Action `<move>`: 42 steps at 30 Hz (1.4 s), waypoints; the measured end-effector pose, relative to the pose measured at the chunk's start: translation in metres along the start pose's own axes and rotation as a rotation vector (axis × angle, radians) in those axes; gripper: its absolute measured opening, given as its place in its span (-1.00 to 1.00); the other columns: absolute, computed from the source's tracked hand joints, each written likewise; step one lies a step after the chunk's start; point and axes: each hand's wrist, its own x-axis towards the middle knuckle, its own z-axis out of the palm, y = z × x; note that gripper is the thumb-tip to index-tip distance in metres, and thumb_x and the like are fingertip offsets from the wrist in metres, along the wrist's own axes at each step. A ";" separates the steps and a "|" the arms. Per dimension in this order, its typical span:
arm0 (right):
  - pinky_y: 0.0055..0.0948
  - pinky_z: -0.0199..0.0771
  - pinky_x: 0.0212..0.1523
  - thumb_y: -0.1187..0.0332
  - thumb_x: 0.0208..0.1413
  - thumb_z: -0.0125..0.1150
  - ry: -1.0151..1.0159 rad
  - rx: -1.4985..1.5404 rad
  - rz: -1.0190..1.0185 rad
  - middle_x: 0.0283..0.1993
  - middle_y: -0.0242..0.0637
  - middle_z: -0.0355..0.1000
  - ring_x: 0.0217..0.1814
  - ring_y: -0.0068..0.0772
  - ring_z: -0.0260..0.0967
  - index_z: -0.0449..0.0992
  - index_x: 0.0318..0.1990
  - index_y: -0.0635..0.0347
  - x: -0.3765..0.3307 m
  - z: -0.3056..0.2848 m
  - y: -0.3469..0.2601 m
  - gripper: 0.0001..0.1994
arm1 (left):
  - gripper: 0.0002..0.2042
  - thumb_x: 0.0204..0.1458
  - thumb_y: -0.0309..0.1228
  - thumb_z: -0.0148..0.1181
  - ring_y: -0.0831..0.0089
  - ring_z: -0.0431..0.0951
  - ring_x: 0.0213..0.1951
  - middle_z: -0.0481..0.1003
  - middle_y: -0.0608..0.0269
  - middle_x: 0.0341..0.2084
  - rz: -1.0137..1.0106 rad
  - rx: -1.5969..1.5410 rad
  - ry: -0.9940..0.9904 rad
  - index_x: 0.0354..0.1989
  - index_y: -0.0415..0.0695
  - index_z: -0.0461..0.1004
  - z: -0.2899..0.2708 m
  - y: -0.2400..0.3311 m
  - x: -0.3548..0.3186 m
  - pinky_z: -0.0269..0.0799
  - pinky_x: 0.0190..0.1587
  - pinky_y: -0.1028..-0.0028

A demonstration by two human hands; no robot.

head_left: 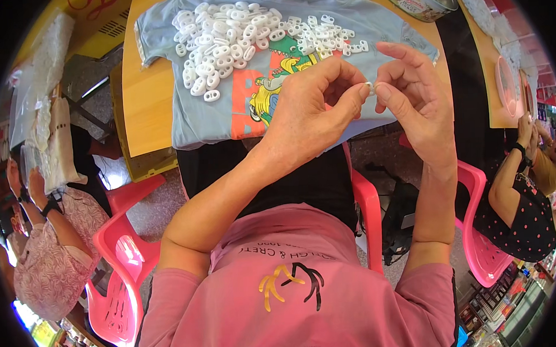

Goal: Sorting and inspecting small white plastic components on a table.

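Pinched between thumb and forefinger tips of both the left hand point(306, 113) and the right hand point(414, 96): one small white plastic link piece point(369, 86), held above the near edge of the wooden table point(147, 98). Just beyond, spread flat on that table, a pale blue child's T-shirt with a cartoon print point(225, 107), heaped with a pile of white plastic oval links point(241, 38). At either side, pink plastic chairs point(123, 261).
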 end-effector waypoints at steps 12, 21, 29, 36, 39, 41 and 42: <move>-0.66 0.37 -0.26 0.55 0.15 0.15 0.065 -0.083 -0.093 -0.33 -0.40 0.37 -0.31 -0.67 0.31 0.31 0.15 0.32 0.004 0.015 0.015 -0.60 | -0.88 0.13 -0.50 0.13 0.59 0.54 -0.47 0.53 0.23 -0.50 0.057 -0.070 0.124 -0.32 -0.32 0.41 0.003 -0.009 0.004 0.49 -0.41 0.59; -0.60 0.42 -0.19 0.49 0.17 0.17 0.114 0.067 0.034 -0.24 -0.33 0.44 -0.28 -0.57 0.41 0.48 -0.04 0.36 -0.001 0.016 0.016 -0.78 | -0.85 0.16 -0.40 0.14 0.62 0.52 -0.44 0.50 0.31 -0.45 0.009 -0.161 0.060 -0.27 -0.25 0.41 -0.010 -0.004 0.001 0.44 -0.41 0.62; -0.60 0.42 -0.22 0.50 0.17 0.17 0.074 -0.072 -0.101 -0.23 -0.33 0.43 -0.31 -0.55 0.42 0.49 -0.16 0.37 0.001 0.012 0.017 -0.87 | -0.83 0.17 -0.40 0.14 0.60 0.53 -0.45 0.50 0.30 -0.46 -0.036 -0.205 0.037 -0.26 -0.27 0.41 -0.010 -0.002 -0.002 0.47 -0.41 0.60; -0.63 0.41 -0.30 0.47 0.18 0.17 0.231 -0.138 -0.076 -0.28 -0.35 0.43 -0.34 -0.62 0.38 0.46 -0.24 0.36 -0.004 0.032 0.021 -0.89 | -0.89 0.17 -0.49 0.12 0.59 0.53 -0.47 0.50 0.24 -0.49 0.005 -0.255 0.120 -0.29 -0.30 0.39 0.000 0.000 -0.002 0.49 -0.42 0.59; -0.61 0.40 -0.31 0.47 0.17 0.18 0.297 -0.096 -0.081 -0.33 -0.36 0.45 -0.36 -0.63 0.37 0.47 -0.27 0.35 -0.004 0.038 0.030 -0.90 | -0.85 0.18 -0.43 0.11 0.53 0.56 -0.41 0.53 0.22 -0.45 0.059 -0.184 0.127 -0.23 -0.30 0.42 0.000 -0.010 0.001 0.50 -0.34 0.55; -0.61 0.40 -0.30 0.46 0.18 0.17 0.307 -0.104 -0.079 -0.32 -0.37 0.45 -0.35 -0.64 0.36 0.48 -0.27 0.34 -0.004 0.039 0.035 -0.90 | -0.84 0.18 -0.42 0.11 0.53 0.56 -0.41 0.53 0.22 -0.44 0.022 -0.196 0.126 -0.23 -0.30 0.42 -0.003 -0.013 0.003 0.50 -0.34 0.55; -0.62 0.39 -0.28 0.45 0.19 0.16 0.299 -0.093 -0.033 -0.32 -0.38 0.45 -0.33 -0.65 0.35 0.47 -0.26 0.34 -0.004 0.039 0.037 -0.90 | -0.83 0.19 -0.42 0.11 0.53 0.56 -0.40 0.53 0.21 -0.43 -0.021 -0.210 0.116 -0.23 -0.31 0.42 -0.004 -0.014 0.003 0.51 -0.33 0.55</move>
